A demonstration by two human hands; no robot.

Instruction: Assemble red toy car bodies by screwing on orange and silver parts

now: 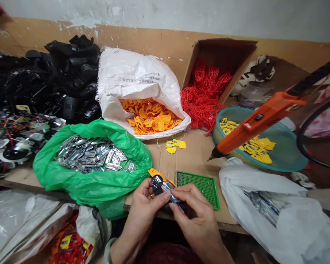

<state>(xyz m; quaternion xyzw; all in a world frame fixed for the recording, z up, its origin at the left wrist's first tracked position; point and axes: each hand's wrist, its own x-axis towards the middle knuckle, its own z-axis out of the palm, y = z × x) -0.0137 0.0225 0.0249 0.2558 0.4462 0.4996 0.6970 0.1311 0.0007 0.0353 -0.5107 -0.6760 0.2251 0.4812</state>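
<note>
On the surface (192, 150), at far left, black parts (71, 69) lie heaped behind a green bag (99, 190) of silver pieces. Next stands a white sack (134, 69) of orange pieces. In front, the left hand (144, 205) grips one end of the assembly (157, 182), and the right hand (198, 211) pinches the other. Beside it lies a green tray (216, 194). Farther right, an orange screwdriver (254, 123) hangs over a teal basin (288, 150), behind a white bag (294, 227).

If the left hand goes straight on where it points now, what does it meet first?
Past the dark-and-orange piece it holds, the left hand would probably meet the right hand first; the green tray seems farther on, but depth is unclear.
</note>
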